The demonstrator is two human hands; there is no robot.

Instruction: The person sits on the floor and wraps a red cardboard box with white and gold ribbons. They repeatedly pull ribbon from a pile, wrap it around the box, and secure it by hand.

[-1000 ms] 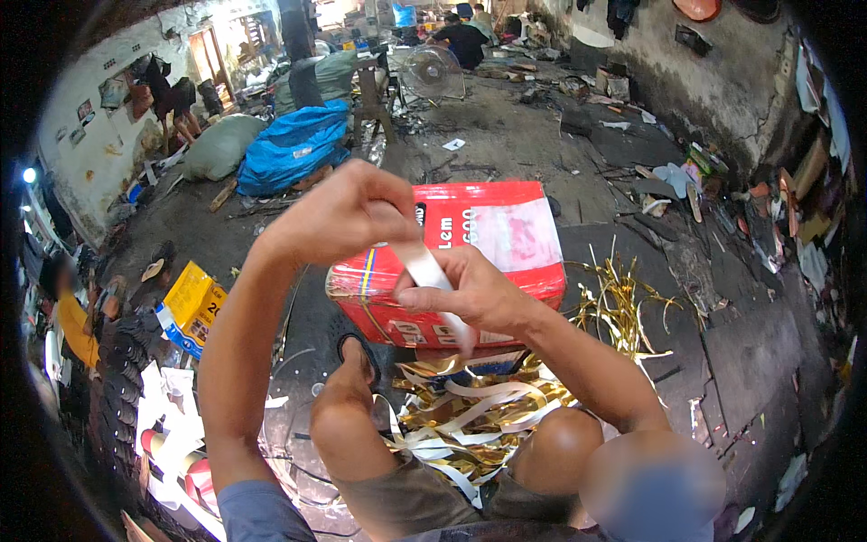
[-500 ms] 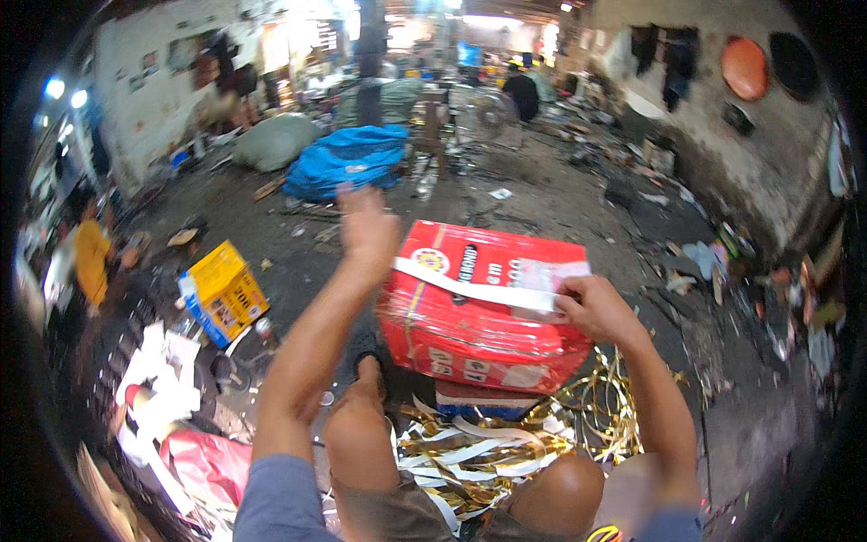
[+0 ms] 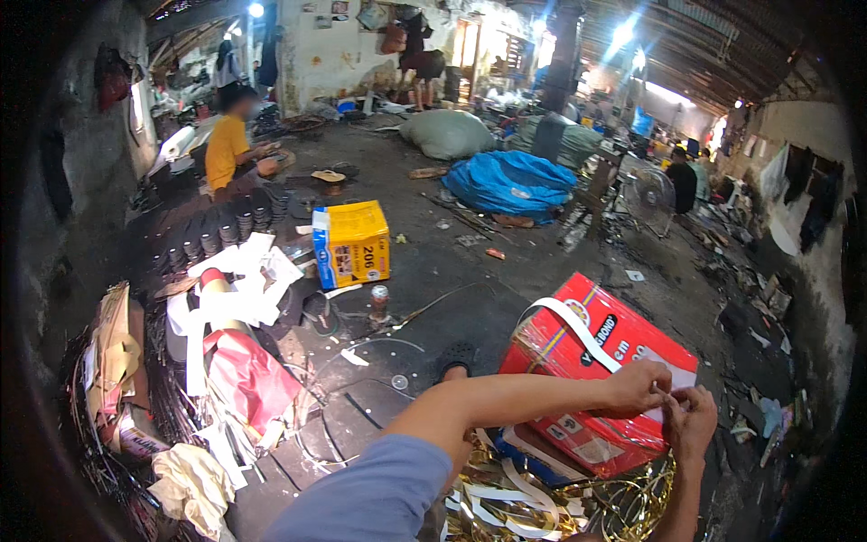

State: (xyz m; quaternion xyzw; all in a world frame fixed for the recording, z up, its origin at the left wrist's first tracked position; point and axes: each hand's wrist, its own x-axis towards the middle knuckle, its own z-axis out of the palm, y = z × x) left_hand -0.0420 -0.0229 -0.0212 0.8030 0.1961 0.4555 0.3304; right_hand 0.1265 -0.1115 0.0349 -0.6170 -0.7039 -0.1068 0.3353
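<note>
A red taped cardboard box (image 3: 555, 339) stands tilted in front of me, a white strip (image 3: 578, 323) lying across its top. Over the box's right side my left hand (image 3: 639, 388) reaches across, its fingers pinched together. Against its fingertips my right hand (image 3: 691, 425) is also closed in a pinch, at the strip's near end. Left fingers cover that end, so what exactly lies between the fingertips is hard to make out. Below the box are white and shiny gold strips (image 3: 519, 501) in a loose heap.
A yellow and blue box (image 3: 357, 246) stands to the left, near a can (image 3: 379, 298). Red sheet material (image 3: 248, 384) and white scraps lie at lower left. Further back are a blue tarp bundle (image 3: 510, 185), a standing fan (image 3: 648, 191) and a seated person in yellow (image 3: 226, 154).
My left hand has moved from beyond the box's left side across to my right hand. The view has swung left, bringing the seated person and the scraps more into sight.
</note>
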